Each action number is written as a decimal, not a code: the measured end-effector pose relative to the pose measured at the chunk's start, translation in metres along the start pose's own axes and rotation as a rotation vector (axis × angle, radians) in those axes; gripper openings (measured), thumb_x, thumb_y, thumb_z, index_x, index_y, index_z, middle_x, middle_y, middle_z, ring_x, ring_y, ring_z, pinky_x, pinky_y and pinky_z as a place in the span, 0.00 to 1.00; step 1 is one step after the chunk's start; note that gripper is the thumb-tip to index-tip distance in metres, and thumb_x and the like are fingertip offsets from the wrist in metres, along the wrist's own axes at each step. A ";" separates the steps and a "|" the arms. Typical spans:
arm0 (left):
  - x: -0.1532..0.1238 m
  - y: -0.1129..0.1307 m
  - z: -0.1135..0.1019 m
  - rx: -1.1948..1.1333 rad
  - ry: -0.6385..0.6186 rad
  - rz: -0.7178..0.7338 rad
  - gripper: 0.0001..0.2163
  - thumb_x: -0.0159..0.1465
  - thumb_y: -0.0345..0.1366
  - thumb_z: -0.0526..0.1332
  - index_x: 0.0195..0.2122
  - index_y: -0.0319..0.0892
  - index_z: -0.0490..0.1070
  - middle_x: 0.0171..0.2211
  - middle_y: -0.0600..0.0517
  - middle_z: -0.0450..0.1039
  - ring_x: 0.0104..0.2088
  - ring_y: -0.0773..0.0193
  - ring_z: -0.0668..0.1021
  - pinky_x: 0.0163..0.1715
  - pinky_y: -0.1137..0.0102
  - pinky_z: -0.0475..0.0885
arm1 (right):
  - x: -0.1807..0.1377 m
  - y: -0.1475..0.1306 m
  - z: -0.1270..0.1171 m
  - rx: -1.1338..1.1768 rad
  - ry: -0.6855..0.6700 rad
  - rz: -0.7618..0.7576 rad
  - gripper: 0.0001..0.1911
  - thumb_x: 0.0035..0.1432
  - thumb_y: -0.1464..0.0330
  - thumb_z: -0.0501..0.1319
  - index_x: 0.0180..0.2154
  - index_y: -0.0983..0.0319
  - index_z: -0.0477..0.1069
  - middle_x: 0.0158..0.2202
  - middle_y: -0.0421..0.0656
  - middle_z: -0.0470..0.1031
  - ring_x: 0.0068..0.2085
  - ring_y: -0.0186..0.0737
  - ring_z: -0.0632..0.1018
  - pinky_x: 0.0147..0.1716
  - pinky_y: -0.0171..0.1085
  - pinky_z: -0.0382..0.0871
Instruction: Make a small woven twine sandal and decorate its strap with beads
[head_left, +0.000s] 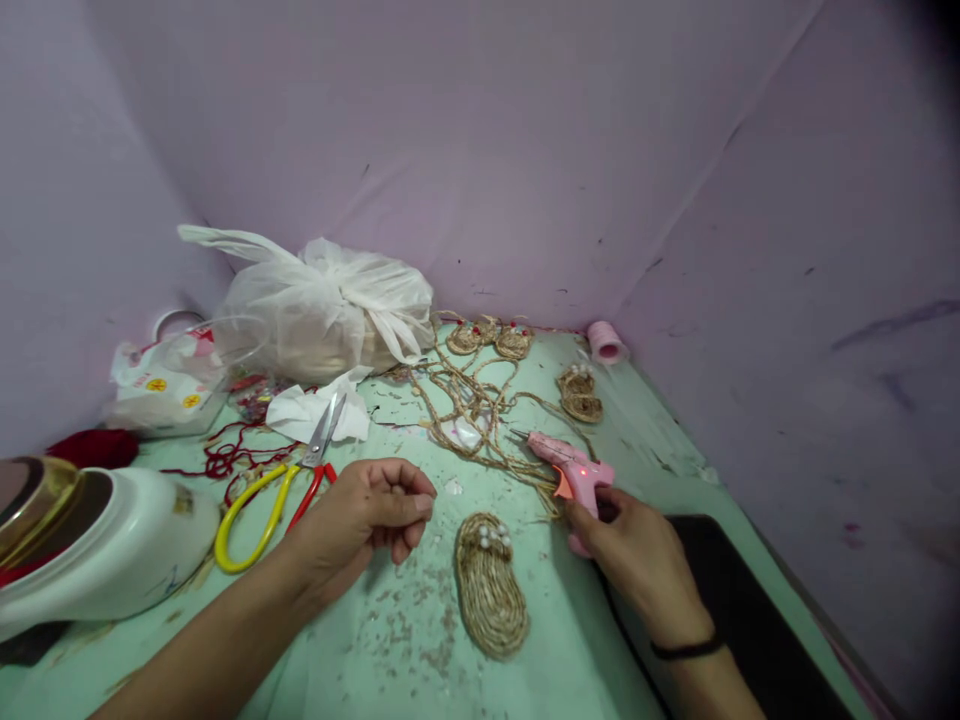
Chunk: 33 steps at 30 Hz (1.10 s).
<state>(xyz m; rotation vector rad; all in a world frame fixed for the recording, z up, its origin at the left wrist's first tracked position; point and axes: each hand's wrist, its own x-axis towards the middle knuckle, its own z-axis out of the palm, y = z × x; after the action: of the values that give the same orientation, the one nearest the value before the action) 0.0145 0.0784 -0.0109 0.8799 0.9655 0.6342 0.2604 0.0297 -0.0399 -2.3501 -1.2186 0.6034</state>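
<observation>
A small woven jute sandal [489, 585] with white beads on its strap lies on the green table [390, 650] between my hands. My left hand [367, 515] hovers just left of it, fingers curled and pinched together; what they hold, if anything, is too small to name. My right hand [637, 555] is wrapped round the handle of a pink glue gun [574, 475], whose nozzle points up and left toward a tangle of jute cord [480, 410].
Yellow-and-red scissors [289, 480] lie left of my left hand, near red thread [225, 460] and crumpled tissue [315, 412]. A white pot [105, 545] stands at the left edge. A white plastic bag [322, 305], more jute sandals [579, 395] and a pink spool [604, 342] sit at the back. Pink walls enclose the table.
</observation>
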 end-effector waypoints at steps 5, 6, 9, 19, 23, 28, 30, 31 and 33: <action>0.002 -0.006 0.002 -0.135 -0.029 -0.049 0.05 0.45 0.29 0.65 0.24 0.36 0.70 0.13 0.54 0.68 0.13 0.74 0.67 0.11 0.80 0.62 | -0.006 0.001 -0.002 0.669 -0.029 0.093 0.11 0.43 0.64 0.61 0.31 0.63 0.69 0.20 0.36 0.68 0.20 0.34 0.69 0.19 0.32 0.63; 0.002 -0.006 0.002 -0.154 -0.025 -0.058 0.05 0.45 0.28 0.65 0.24 0.36 0.71 0.13 0.54 0.68 0.13 0.74 0.67 0.11 0.80 0.62 | -0.008 0.002 -0.003 0.776 -0.029 0.073 0.10 0.42 0.65 0.62 0.29 0.63 0.68 0.20 0.36 0.68 0.21 0.33 0.69 0.19 0.31 0.64; 0.004 -0.008 0.001 -0.194 -0.009 -0.072 0.07 0.44 0.28 0.66 0.26 0.35 0.72 0.14 0.54 0.69 0.13 0.75 0.67 0.12 0.81 0.62 | -0.018 0.003 -0.006 0.980 -0.055 0.017 0.10 0.41 0.65 0.65 0.25 0.62 0.67 0.21 0.36 0.69 0.23 0.32 0.69 0.21 0.30 0.65; 0.004 -0.029 0.019 -0.286 -0.025 -0.137 0.09 0.41 0.31 0.70 0.22 0.33 0.74 0.15 0.54 0.68 0.13 0.76 0.66 0.10 0.81 0.61 | -0.057 -0.026 0.022 0.909 -0.197 -0.028 0.14 0.38 0.66 0.67 0.31 0.65 0.72 0.18 0.37 0.69 0.19 0.32 0.67 0.18 0.31 0.63; -0.002 -0.034 0.030 -0.309 -0.081 -0.148 0.09 0.42 0.31 0.70 0.23 0.34 0.72 0.15 0.53 0.70 0.13 0.75 0.67 0.10 0.81 0.63 | -0.071 -0.040 0.027 1.007 -0.241 0.036 0.12 0.36 0.67 0.67 0.27 0.64 0.71 0.23 0.42 0.75 0.24 0.38 0.74 0.22 0.33 0.68; -0.006 -0.042 0.039 -0.286 -0.050 -0.165 0.12 0.40 0.33 0.71 0.21 0.36 0.70 0.12 0.54 0.69 0.12 0.74 0.67 0.10 0.81 0.63 | -0.076 -0.041 0.028 1.006 -0.287 0.061 0.11 0.36 0.69 0.67 0.25 0.63 0.68 0.19 0.39 0.73 0.20 0.35 0.72 0.19 0.32 0.67; -0.006 -0.044 0.042 -0.277 -0.041 -0.163 0.13 0.39 0.34 0.72 0.20 0.37 0.68 0.12 0.55 0.68 0.12 0.74 0.67 0.09 0.81 0.63 | -0.075 -0.039 0.029 0.997 -0.275 0.059 0.11 0.36 0.69 0.67 0.25 0.63 0.68 0.18 0.38 0.72 0.19 0.33 0.70 0.18 0.31 0.65; -0.006 -0.045 0.043 -0.275 -0.042 -0.162 0.13 0.40 0.35 0.72 0.20 0.37 0.68 0.12 0.55 0.68 0.11 0.74 0.66 0.09 0.81 0.62 | -0.075 -0.039 0.029 1.003 -0.278 0.056 0.11 0.36 0.68 0.67 0.25 0.63 0.68 0.17 0.37 0.71 0.18 0.33 0.70 0.17 0.31 0.65; -0.006 -0.047 0.044 -0.264 -0.044 -0.171 0.14 0.41 0.37 0.71 0.20 0.37 0.67 0.12 0.55 0.68 0.10 0.75 0.65 0.07 0.81 0.61 | -0.073 -0.037 0.031 1.025 -0.307 0.049 0.12 0.38 0.66 0.68 0.25 0.63 0.68 0.16 0.37 0.70 0.17 0.32 0.69 0.16 0.31 0.64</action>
<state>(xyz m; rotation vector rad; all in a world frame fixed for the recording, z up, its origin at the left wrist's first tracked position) 0.0547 0.0349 -0.0362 0.5689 0.8834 0.5779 0.1810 -0.0069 -0.0310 -1.4407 -0.6753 1.2669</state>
